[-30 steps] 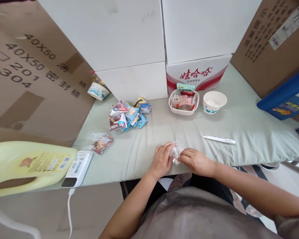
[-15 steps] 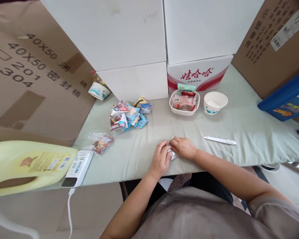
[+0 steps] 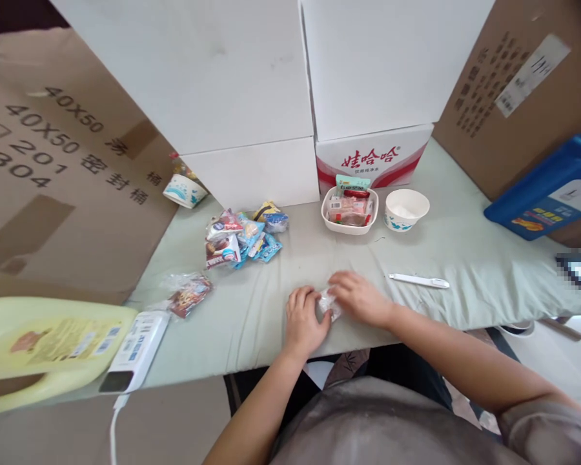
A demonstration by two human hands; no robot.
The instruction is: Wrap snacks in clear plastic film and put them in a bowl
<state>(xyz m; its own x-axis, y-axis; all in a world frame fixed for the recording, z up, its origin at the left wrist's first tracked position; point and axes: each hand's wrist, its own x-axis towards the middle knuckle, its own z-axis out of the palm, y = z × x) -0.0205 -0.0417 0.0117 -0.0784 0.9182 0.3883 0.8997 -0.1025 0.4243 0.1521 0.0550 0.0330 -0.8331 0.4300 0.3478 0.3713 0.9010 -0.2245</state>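
Observation:
Between my hands, on the green cloth, lies a small crumpled clear plastic packet (image 3: 328, 305) with something whitish in it. My left hand (image 3: 306, 318) has its fingers bent round the packet's left side, thumb and forefinger against it. My right hand (image 3: 361, 298) lies over its right edge with fingers stretched out and a little apart, slightly blurred. A white slim utility knife (image 3: 419, 281) rests on the cloth to the right of my right hand.
Ahead are a white tub (image 3: 349, 228) of snack packets and a paper cup (image 3: 407, 210). Snack packets (image 3: 244, 239) lie in a heap to the left, near another bagged snack (image 3: 191, 296). A yellow jug (image 3: 53, 349), a power strip (image 3: 135, 352) and a blue bottle (image 3: 537, 194) flank the table.
My hands have moved apart, baring more of the plastic packet between them. My right hand's fingers have loosened and straightened. The view has shifted slightly.

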